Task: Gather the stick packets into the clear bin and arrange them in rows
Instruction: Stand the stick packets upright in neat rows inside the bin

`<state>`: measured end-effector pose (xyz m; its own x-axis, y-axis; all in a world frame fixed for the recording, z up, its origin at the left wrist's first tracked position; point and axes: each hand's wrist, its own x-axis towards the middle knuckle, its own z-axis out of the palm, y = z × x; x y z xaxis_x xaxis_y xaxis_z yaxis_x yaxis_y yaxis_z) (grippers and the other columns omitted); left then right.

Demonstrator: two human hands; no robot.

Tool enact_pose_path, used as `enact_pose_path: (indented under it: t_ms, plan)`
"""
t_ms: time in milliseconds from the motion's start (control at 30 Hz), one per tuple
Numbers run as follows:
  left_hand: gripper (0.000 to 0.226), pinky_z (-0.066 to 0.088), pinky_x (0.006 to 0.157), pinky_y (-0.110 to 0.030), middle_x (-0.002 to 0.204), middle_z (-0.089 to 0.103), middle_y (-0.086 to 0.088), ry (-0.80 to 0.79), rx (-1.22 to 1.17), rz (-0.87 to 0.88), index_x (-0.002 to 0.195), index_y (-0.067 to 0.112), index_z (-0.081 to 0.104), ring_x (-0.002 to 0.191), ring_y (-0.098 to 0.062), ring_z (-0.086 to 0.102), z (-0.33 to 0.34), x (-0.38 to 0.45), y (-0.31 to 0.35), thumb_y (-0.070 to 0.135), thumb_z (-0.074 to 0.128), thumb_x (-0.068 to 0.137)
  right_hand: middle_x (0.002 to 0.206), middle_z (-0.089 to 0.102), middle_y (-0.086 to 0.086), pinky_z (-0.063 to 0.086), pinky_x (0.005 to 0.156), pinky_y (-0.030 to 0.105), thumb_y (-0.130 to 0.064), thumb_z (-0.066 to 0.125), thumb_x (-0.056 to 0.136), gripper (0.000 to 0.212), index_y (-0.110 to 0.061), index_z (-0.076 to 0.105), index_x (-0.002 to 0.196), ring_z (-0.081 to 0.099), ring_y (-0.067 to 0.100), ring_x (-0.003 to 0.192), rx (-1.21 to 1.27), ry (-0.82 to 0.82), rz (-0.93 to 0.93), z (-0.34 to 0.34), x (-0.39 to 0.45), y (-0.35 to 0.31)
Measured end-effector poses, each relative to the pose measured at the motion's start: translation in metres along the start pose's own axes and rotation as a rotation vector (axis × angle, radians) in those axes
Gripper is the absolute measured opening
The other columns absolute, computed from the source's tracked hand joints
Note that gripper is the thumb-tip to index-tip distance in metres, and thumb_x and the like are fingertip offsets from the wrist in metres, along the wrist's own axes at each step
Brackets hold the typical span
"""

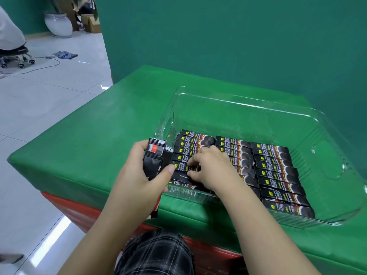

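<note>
Left grip point(143, 171) clutching spare packets point(156, 159) beside clear bin point(246, 104) edge; right grip point(210, 167) pinching row packet point(181, 167), far half bare.

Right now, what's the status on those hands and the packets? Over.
Left hand gripping a bundle of packets at the bin's left wall. Right hand inside the clear bin, fingers on the left row. Three rows laid. Nothing in the way.

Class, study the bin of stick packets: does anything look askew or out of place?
Mostly tidy: three columns of packets lie flat in the clear bin. The odd spot is under the right hand, where one packet shows its plain back and sits slightly askew. The left hand holds a bundle upright outside the bin.
</note>
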<state>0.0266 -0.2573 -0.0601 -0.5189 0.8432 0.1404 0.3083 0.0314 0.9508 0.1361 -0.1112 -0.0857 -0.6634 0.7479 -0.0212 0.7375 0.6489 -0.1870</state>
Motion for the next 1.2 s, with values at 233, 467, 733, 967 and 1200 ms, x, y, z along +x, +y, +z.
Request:
enact_pose_path:
  t_ms: [233,467,733,967,1200]
  plan:
    - [0.033,0.05,0.054,-0.022,0.077,0.067,0.02,-0.034,-0.015,-0.039,0.102,0.032,0.045,0.054,-0.015,0.065,0.013,-0.001,0.007,0.015,0.068,0.087,0.077,0.058,-0.017,0.042,0.075,0.026,-0.035,0.066,0.086,0.006,-0.03,0.069,0.087,0.052,0.001,0.08,0.615,0.215,-0.06,-0.005,-0.009,0.001]
    - [0.046,0.051,0.061,-0.03,0.091,0.062,0.012,-0.02,0.097,-0.137,0.114,0.034,0.034,0.052,-0.009,0.065,0.029,0.008,0.013,0.025,0.07,0.086,0.07,0.065,-0.004,0.044,0.064,0.026,-0.023,0.07,0.084,0.016,-0.032,0.066,0.071,0.054,0.009,0.068,0.974,0.271,-0.176,-0.018,-0.026,-0.004]
    - [0.046,0.052,0.063,-0.025,0.082,0.063,0.012,0.021,0.159,-0.129,0.106,0.038,0.034,0.061,-0.001,0.061,0.033,0.013,0.004,0.023,0.072,0.085,0.053,0.049,-0.012,0.033,0.051,0.015,-0.024,0.072,0.082,0.023,-0.021,0.06,0.062,0.039,0.003,0.052,0.994,0.088,-0.122,-0.017,-0.024,-0.005]
    - [0.041,0.038,0.053,-0.004,0.072,0.065,0.017,-0.012,0.11,-0.108,0.092,0.034,0.04,0.066,0.015,0.058,0.03,0.009,0.003,0.015,0.075,0.082,0.062,0.051,-0.008,0.038,0.058,0.024,-0.024,0.057,0.092,0.021,-0.022,0.053,0.072,0.045,0.006,0.057,0.941,0.332,0.001,-0.015,-0.018,-0.001]
    - [0.037,0.046,0.063,-0.025,0.081,0.067,0.028,0.058,0.018,-0.071,0.101,0.033,0.045,0.065,0.006,0.061,0.03,0.007,-0.001,0.016,0.073,0.084,0.054,0.05,-0.012,0.034,0.05,0.02,-0.023,0.069,0.085,0.024,-0.02,0.053,0.067,0.04,0.003,0.048,1.069,0.078,-0.032,-0.015,-0.02,-0.003]
